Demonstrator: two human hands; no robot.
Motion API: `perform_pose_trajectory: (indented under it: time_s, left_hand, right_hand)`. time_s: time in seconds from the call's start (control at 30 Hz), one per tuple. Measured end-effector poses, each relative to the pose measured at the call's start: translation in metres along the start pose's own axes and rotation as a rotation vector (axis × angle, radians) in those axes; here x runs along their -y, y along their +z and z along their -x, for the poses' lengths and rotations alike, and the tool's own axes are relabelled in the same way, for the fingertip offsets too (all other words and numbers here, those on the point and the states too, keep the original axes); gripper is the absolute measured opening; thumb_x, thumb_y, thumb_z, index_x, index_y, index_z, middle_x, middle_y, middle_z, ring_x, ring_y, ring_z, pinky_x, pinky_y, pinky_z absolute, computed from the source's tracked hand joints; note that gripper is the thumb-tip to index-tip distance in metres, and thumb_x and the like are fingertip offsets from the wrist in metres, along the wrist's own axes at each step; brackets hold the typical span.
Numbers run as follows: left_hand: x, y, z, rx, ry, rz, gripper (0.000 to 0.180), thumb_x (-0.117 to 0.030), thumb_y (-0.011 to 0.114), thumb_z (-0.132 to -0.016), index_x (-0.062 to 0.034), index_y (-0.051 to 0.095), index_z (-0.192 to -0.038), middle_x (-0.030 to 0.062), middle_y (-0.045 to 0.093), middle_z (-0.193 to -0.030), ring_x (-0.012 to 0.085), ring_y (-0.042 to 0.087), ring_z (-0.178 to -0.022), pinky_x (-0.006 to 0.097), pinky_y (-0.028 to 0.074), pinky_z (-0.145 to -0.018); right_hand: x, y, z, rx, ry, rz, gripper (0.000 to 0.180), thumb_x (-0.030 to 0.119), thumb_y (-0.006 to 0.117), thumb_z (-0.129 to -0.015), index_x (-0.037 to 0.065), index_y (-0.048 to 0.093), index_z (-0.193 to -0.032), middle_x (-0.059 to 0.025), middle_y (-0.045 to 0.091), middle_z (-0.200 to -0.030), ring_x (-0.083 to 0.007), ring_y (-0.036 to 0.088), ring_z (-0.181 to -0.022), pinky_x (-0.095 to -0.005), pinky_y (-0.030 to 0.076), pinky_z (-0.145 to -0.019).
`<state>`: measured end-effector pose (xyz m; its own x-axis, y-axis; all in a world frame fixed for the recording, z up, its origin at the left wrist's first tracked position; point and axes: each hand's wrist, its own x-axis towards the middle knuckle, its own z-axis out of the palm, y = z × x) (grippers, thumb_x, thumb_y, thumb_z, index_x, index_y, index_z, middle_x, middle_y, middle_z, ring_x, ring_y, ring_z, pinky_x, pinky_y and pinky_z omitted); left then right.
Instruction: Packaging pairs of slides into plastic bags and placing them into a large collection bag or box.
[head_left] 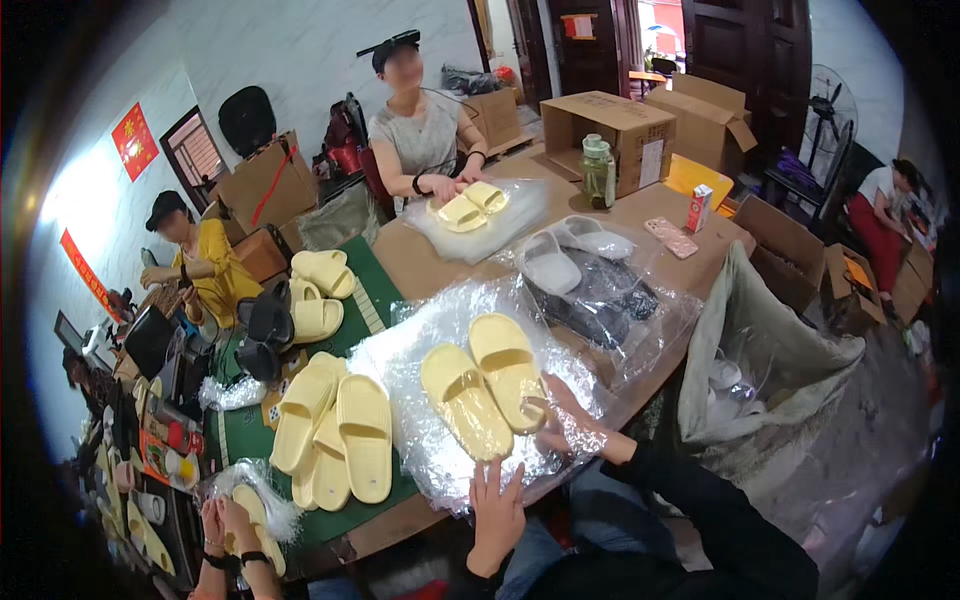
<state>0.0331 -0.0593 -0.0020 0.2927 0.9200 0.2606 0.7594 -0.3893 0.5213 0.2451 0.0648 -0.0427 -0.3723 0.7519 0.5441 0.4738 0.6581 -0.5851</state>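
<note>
Nearest us, our left hand lies flat, fingers spread wide, pressing the near edge of a clear plastic bag on the table. Our right hand is under or inside the bag's right side, fingers open, touching the toe of the right slipper; we cannot tell whether it grips anything. A pair of pale yellow slippers lies side by side on the bag, soles down.

Just left, a loose pile of yellow slippers on a green mat. At lower left, another person's hands hold a bagged slipper.

Beyond, grey and white slippers rest in plastic. Farther, a seated person's hands press a bagged yellow pair. Cardboard boxes stand behind.
</note>
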Motion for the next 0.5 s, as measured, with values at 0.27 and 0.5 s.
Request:
perform_pose_trajectory:
  time_s: [0.27,0.5]
  left_hand:
    - [0.007,0.001,0.003,-0.024,0.017,-0.039,0.047,-0.004,0.056,-0.081,-0.0149,0.056,-0.127,0.0198,0.037,-0.142,0.0481,0.026,-0.132,0.058,0.025,-0.105]
    - [-0.004,-0.006,0.003,-0.081,-0.027,0.042,0.042,-0.011,0.060,-0.085,-0.0126,0.056,-0.127,0.0320,0.027,-0.142,0.0545,0.022,-0.130,0.059,0.024,-0.106]
  right_hand:
    - [0.011,0.004,-0.003,-0.056,0.274,0.101,0.057,0.032,0.066,-0.080,0.002,0.050,-0.126,-0.0241,0.052,-0.125,-0.0384,0.050,-0.116,-0.0437,0.042,-0.098]
    - [0.027,-0.011,-0.006,-0.087,0.316,0.224,0.031,0.019,0.063,-0.079,0.001,0.057,-0.104,-0.0196,0.058,-0.103,-0.0370,0.056,-0.097,-0.0438,0.046,-0.083]
